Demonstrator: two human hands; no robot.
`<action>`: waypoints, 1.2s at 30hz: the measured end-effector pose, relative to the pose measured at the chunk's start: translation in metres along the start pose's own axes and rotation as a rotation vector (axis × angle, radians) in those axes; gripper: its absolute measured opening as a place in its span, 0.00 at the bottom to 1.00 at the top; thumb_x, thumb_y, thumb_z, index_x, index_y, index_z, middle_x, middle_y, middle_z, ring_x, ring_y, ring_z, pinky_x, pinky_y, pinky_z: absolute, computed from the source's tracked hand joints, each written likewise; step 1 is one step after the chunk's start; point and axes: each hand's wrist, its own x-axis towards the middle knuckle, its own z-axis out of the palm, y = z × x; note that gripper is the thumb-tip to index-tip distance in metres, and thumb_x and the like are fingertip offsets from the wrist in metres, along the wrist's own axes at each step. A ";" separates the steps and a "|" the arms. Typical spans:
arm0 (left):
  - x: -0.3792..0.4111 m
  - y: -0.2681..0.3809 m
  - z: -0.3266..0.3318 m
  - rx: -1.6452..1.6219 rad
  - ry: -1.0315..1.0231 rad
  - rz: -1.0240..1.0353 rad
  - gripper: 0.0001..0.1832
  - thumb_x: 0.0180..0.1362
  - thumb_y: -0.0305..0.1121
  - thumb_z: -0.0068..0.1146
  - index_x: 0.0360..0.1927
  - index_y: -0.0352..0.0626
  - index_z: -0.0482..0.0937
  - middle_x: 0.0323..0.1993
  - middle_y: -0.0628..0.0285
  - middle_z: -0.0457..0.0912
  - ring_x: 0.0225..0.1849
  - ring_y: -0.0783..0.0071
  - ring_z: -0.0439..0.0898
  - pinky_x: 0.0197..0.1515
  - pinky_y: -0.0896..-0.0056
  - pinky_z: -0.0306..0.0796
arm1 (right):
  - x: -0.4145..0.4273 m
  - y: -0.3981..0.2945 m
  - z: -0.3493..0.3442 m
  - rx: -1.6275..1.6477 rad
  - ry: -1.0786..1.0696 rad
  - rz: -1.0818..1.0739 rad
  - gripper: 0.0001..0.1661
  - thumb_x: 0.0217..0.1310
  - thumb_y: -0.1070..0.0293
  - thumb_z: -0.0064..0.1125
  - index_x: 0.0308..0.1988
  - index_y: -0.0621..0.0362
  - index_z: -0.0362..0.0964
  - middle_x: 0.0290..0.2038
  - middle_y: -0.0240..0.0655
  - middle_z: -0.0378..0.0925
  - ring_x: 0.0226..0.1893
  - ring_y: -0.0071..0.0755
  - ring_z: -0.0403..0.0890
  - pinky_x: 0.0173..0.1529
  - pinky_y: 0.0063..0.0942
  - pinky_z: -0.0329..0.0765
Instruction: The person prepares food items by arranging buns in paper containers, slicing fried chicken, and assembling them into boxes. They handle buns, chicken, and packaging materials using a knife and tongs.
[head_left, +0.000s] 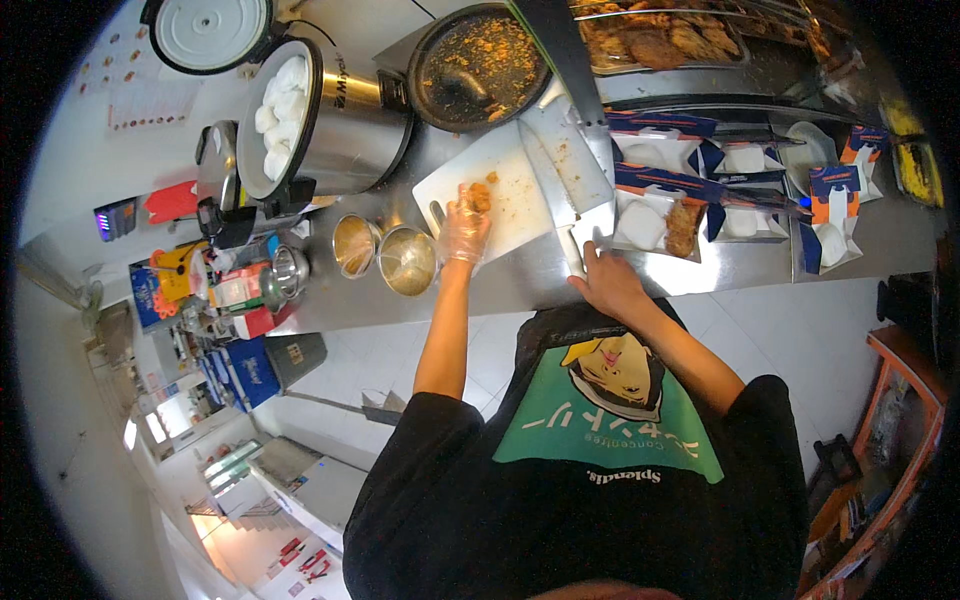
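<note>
My left hand (463, 236), in a clear plastic glove, is over the white cutting board (517, 180). Its fingers are on a piece of fried meat (479, 197), and a small crumb of it lies just above. A large knife (553, 169) with a broad blade and a white handle rests flat at the board's right side. My bare right hand (613, 283) is beside the handle's lower end, thumb and index finger apart; the thumb tip is close to the handle. Right of it, an open takeaway box (628, 244) holds white rice and a browned fried cutlet (682, 229).
Two metal bowls (409, 259) stand left of the board. Behind are a rice cooker (352, 112) with white wrapped bundles and a round black pan (480, 67) of crumbs. More rice boxes (742, 157) line the right. A glass case holds fried cutlets (660, 37).
</note>
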 end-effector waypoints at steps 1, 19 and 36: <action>0.006 0.013 -0.002 -0.071 -0.047 0.025 0.47 0.60 0.42 0.63 0.81 0.49 0.54 0.54 0.41 0.75 0.48 0.41 0.83 0.48 0.45 0.80 | 0.012 -0.001 0.018 -0.053 0.155 -0.041 0.32 0.63 0.58 0.67 0.59 0.60 0.64 0.43 0.54 0.82 0.42 0.61 0.85 0.48 0.53 0.82; 0.040 0.055 -0.060 -0.469 0.238 0.569 0.36 0.52 0.48 0.71 0.64 0.47 0.78 0.52 0.49 0.79 0.50 0.48 0.77 0.53 0.48 0.73 | 0.026 -0.016 0.049 0.291 0.313 0.423 0.36 0.73 0.42 0.47 0.58 0.66 0.75 0.46 0.67 0.82 0.50 0.70 0.83 0.56 0.53 0.78; 0.151 0.106 0.048 -0.655 0.118 0.538 0.19 0.65 0.51 0.60 0.41 0.45 0.86 0.36 0.49 0.87 0.41 0.48 0.85 0.47 0.46 0.77 | 0.053 -0.061 0.043 0.162 0.168 0.377 0.38 0.77 0.39 0.41 0.55 0.64 0.79 0.39 0.62 0.84 0.46 0.67 0.85 0.53 0.55 0.79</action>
